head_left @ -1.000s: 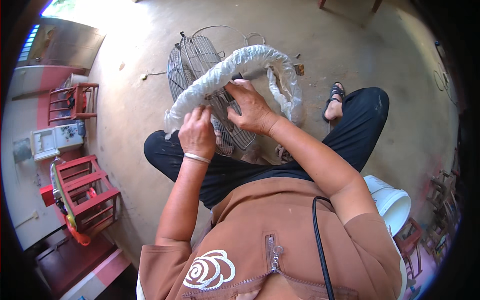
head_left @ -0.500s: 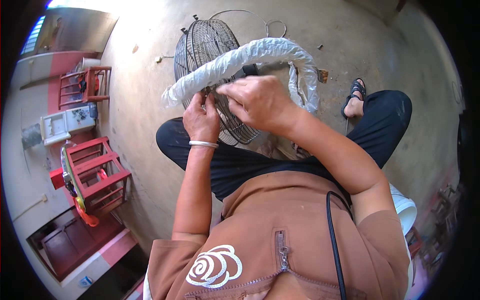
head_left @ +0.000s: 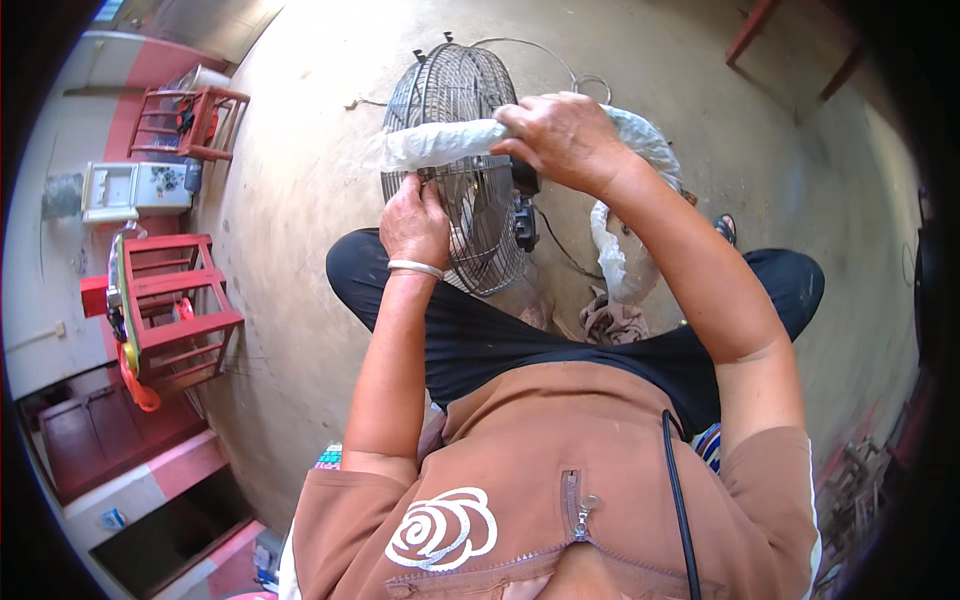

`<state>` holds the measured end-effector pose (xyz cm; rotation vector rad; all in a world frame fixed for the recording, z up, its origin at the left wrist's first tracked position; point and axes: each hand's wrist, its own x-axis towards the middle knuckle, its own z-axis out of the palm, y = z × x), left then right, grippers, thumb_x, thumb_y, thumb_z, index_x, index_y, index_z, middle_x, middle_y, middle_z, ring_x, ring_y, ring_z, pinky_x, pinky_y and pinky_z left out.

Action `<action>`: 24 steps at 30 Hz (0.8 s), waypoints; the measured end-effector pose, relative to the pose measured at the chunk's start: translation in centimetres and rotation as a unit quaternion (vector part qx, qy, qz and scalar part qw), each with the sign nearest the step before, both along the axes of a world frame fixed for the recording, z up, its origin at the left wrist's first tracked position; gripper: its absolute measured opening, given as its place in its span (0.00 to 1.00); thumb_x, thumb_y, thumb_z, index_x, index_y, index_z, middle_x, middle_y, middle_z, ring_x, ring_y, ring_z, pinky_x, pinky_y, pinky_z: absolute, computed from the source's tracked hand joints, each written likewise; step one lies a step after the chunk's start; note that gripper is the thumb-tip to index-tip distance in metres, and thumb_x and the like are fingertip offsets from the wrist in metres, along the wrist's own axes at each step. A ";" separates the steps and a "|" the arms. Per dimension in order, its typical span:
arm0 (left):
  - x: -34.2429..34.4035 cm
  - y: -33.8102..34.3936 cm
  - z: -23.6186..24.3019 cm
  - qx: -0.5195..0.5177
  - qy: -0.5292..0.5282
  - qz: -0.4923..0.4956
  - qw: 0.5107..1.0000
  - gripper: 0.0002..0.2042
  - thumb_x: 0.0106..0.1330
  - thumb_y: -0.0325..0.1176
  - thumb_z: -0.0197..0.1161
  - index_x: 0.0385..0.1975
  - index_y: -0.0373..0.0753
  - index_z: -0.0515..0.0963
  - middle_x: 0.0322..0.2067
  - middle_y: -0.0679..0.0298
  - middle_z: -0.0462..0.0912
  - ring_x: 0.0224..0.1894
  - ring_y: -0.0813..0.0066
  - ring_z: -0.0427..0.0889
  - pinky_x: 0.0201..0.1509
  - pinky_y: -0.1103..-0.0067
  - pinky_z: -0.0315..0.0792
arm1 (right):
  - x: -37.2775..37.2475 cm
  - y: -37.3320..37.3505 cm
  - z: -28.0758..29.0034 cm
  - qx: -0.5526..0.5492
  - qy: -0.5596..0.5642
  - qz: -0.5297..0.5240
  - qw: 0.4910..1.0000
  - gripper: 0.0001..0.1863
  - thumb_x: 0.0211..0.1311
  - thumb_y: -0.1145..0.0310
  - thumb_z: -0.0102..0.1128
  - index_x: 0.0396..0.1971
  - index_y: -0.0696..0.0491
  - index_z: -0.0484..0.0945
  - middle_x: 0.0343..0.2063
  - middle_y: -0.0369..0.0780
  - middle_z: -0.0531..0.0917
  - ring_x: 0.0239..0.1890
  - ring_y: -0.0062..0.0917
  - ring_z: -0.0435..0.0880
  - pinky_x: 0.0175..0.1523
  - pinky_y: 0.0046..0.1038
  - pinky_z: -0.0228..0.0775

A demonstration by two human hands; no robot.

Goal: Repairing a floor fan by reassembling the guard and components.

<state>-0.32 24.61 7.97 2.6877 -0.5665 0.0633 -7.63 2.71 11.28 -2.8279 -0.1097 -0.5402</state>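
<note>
A black wire fan guard (head_left: pixel 480 215) stands on edge on the floor between my legs, with dark blades inside and a black motor part (head_left: pixel 524 222) on its right. A long roll of white plastic film (head_left: pixel 440 145) lies across it and curves down on the right. My right hand (head_left: pixel 560 135) is wrapped round this roll near the guard's upper right. Just below the roll, my left hand (head_left: pixel 415 225), with a white bracelet, pinches the guard's near left edge. The fingertips are partly hidden there.
A thin cable (head_left: pixel 530 45) loops on the floor behind the fan. A crumpled cloth (head_left: pixel 613 320) lies near my legs. Red wooden stools (head_left: pixel 185 300) and a white appliance (head_left: pixel 140 190) stand at left. Red wooden legs (head_left: pixel 752 35) show at the far right.
My right hand has moved up and right from beside my left hand and now grips the plastic roll. The view has shifted. My left hand stays at the guard's edge.
</note>
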 end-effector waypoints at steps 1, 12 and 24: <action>0.5 0.4 0.1 -0.022 0.023 -0.004 0.999 0.09 0.66 0.37 0.55 0.34 0.38 0.78 0.27 0.53 0.83 0.33 0.49 0.82 0.38 0.61 0.73 | 0.2 -0.2 -0.4 -0.007 -0.002 0.004 1.000 0.17 0.61 0.50 0.59 0.34 0.50 0.77 0.27 0.40 0.83 0.32 0.34 0.85 0.36 0.35 0.77; 3.4 0.8 1.0 -0.045 0.048 0.042 0.997 0.10 0.65 0.36 0.54 0.36 0.37 0.77 0.30 0.44 0.81 0.37 0.43 0.81 0.42 0.55 0.73 | -0.2 -0.5 0.6 -0.032 0.016 0.025 0.999 0.17 0.61 0.49 0.59 0.35 0.48 0.77 0.25 0.36 0.82 0.29 0.30 0.84 0.33 0.33 0.76; 4.6 0.4 2.6 0.069 0.155 0.005 0.985 0.11 0.56 0.29 0.57 0.36 0.33 0.81 0.42 0.45 0.82 0.47 0.50 0.81 0.53 0.64 0.74 | 1.8 2.9 1.4 -0.045 0.092 0.027 0.994 0.18 0.70 0.51 0.46 0.30 0.48 0.77 0.24 0.40 0.82 0.28 0.35 0.83 0.32 0.35 0.75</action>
